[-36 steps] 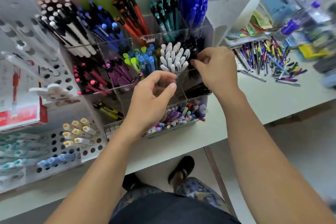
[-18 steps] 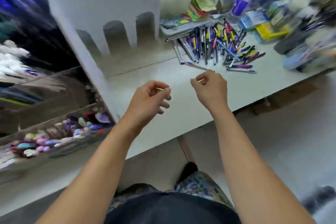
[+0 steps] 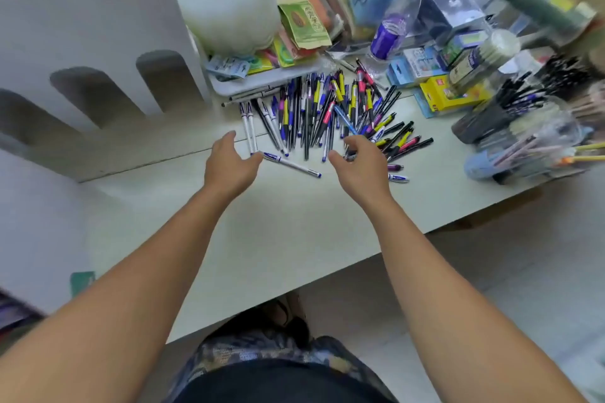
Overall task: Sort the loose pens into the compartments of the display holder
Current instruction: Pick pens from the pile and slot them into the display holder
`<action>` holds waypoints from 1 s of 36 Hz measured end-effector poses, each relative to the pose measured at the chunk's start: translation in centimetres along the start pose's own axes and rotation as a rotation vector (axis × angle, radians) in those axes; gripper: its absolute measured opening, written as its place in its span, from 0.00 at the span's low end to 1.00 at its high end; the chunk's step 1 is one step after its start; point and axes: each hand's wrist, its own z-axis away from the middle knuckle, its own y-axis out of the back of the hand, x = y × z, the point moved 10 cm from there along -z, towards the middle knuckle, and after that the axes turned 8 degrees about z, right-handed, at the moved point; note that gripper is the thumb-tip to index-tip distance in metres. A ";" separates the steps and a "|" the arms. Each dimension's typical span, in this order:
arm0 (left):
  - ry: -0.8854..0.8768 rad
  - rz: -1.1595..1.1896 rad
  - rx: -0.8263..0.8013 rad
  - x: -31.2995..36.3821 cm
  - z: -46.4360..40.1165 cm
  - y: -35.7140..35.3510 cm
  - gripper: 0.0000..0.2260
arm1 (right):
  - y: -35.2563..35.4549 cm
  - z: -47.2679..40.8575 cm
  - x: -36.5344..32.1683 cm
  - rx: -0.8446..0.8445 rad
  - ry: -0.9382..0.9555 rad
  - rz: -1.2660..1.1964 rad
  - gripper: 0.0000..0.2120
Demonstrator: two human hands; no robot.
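The loose pens [image 3: 330, 114] are lying in a heap on the pale table [image 3: 262, 239], most with their long axes running away from the person, fanning out at the right edge. One white pen with blue ends [image 3: 291, 164] is lying crosswise in front of the heap, pointing right. The left hand [image 3: 230, 163] is hovering just left of it, fingers spread and relaxed, holding nothing. The right hand [image 3: 360, 163] is curling its fingers at the heap's near edge; whether it is pinching a pen cannot be told. A green packet [image 3: 306, 24] is showing writing too blurred to read. A blue-capped bottle [image 3: 397, 18] is lying tilted behind.
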 end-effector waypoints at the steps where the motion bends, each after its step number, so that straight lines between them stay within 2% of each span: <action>1: -0.050 -0.089 -0.011 0.7 -1.1 -0.8 0.34 | 0.3 -0.9 0.1 0.005 0.008 0.014 0.25; 4: -0.186 -0.305 -0.032 3.1 -4.0 -3.5 0.35 | 1.2 -4.0 0.9 0.003 0.041 0.070 0.26; 7: -0.254 -0.422 -0.025 5.4 -6.4 -5.9 0.36 | 2.2 -7.8 2.2 -0.002 0.093 0.174 0.34; 10: -0.299 -0.525 -0.028 6.5 -8.5 -8.2 0.36 | 1.9 -12.2 3.3 -0.078 0.146 0.273 0.37; 16: -0.214 -0.612 0.129 5.8 -11.4 -9.2 0.36 | -0.5 -20.5 4.4 -0.150 0.265 0.448 0.38; 21: -0.137 -0.617 0.249 5.4 -11.9 -9.8 0.41 | -1.1 -23.6 4.6 -0.062 0.371 0.518 0.39; 24: -0.077 -0.629 0.303 5.7 -12.1 -9.6 0.44 | -1.3 -24.0 4.2 -0.031 0.436 0.516 0.38; 27: -0.015 -0.687 0.295 5.7 -11.9 -9.6 0.43 | -2.0 -23.1 3.6 -0.028 0.519 0.516 0.35; 36: -0.041 -0.619 0.320 5.1 -11.5 -9.2 0.36 | -4.0 -19.5 2.8 -0.060 0.594 0.417 0.32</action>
